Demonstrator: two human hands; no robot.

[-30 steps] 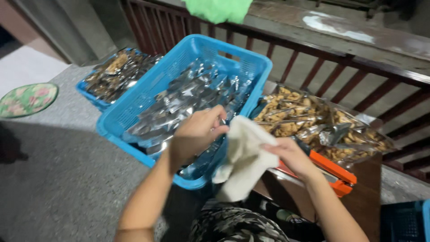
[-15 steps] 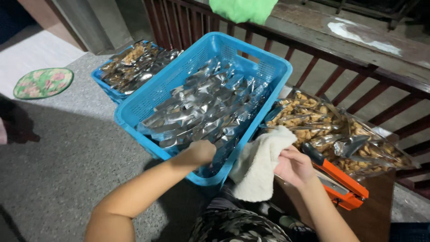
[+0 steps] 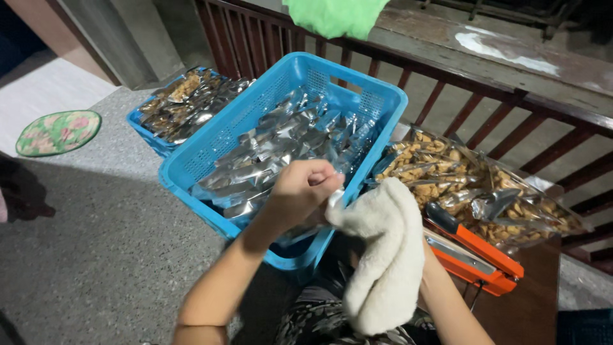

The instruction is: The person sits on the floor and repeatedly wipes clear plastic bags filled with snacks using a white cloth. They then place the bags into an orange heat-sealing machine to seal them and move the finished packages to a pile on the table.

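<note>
My left hand (image 3: 301, 190) is closed in a fist over the front part of a large blue plastic basket (image 3: 191, 167) filled with several silver foil pouches (image 3: 268, 153). It grips the edge of one silver pouch (image 3: 334, 197), which touches a white towel cloth (image 3: 383, 255). The cloth drapes over my right hand and hides it completely. Only my right forearm (image 3: 444, 303) shows below the cloth, which hangs down over my lap.
A second, smaller blue basket (image 3: 148, 134) of pouches sits behind at the left. Clear snack-filled pouches (image 3: 479, 191) pile on a table at the right, beside an orange heat sealer (image 3: 476, 252). A wooden railing (image 3: 447, 83) runs behind. A round floral mat (image 3: 57, 131) lies on the floor.
My left hand has lifted from the basket's front edge and met the cloth with a pouch. The cloth now covers my right hand, which showed before.
</note>
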